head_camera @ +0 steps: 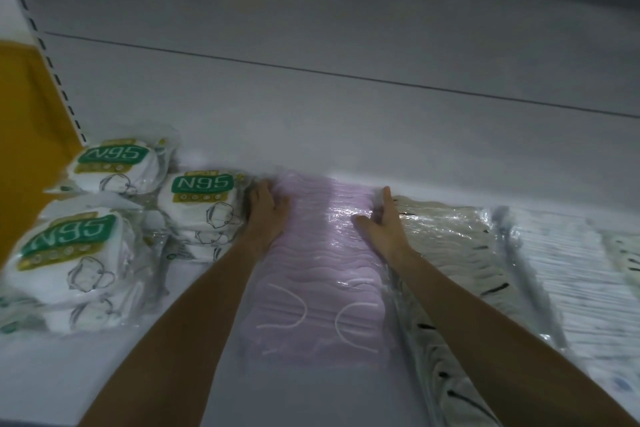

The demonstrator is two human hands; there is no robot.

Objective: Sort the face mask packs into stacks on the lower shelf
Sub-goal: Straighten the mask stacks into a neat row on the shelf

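Observation:
A long clear-wrapped pack of pink face masks (318, 274) lies on the white lower shelf (284, 402), running from front to back. My left hand (265, 210) rests on its far left corner, fingers curled over the top edge. My right hand (382, 218) presses flat against its far right side, thumb lying on the wrap. Left of the pink pack stand stacks of white N95 mask packs (197, 204) with green labels, with another N95 stack (69, 253) nearer the front. Right of it lies a cream mask pack (446, 253).
A white mask pack (568, 274) lies further right, beside another pale pack at the frame's edge. A yellow panel (24, 135) and a slotted shelf upright (52, 66) stand at the left. The shelf's white back wall (346, 114) rises behind the packs.

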